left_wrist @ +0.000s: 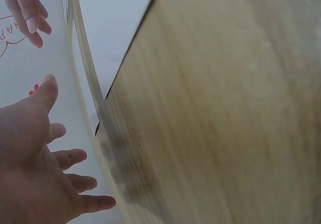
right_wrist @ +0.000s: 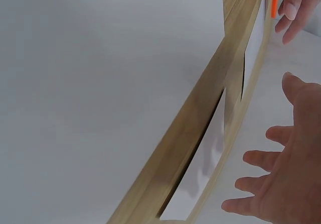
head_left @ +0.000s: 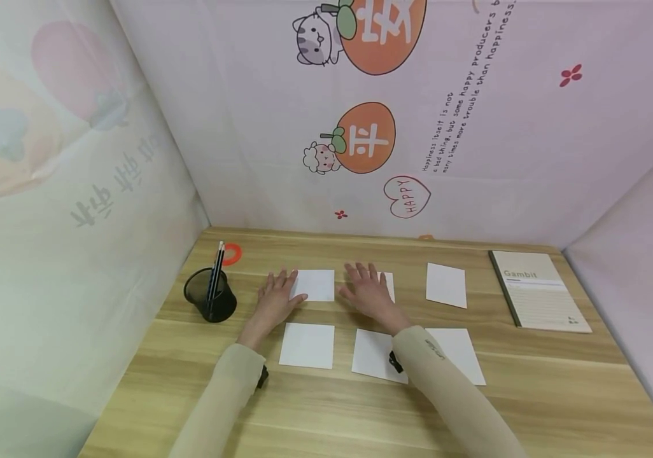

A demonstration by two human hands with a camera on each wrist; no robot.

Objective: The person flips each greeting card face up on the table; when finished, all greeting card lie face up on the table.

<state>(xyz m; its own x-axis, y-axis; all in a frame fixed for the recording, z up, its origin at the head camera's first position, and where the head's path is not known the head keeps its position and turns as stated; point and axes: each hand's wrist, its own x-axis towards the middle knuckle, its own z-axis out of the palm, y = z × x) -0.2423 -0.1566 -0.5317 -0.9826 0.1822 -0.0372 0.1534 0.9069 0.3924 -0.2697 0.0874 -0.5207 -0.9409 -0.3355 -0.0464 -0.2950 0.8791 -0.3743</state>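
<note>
Several white square cards lie in two rows on the wooden table. My left hand (head_left: 276, 298), fingers spread, is at the left edge of the back-left card (head_left: 316, 285). Over the back-middle card (head_left: 388, 284) is my right hand (head_left: 369, 292), its fingers extended and covering much of that card. Both hands hold nothing; in the wrist views the left hand (left_wrist: 40, 169) and the right hand (right_wrist: 281, 163) hover above the surface with fingers apart. In the front row are a left card (head_left: 307, 345), a middle card (head_left: 373, 356) and a right card (head_left: 459, 355), the last two partly behind my right sleeve.
Another white card (head_left: 446, 284) lies at the back right, beside a Gambit notebook (head_left: 541, 291). On the left stands a black mesh pen cup (head_left: 220, 305) with pencils (head_left: 216, 270); an orange-red ring (head_left: 233, 254) lies behind it. Printed cloth walls (head_left: 258, 140) bound the table.
</note>
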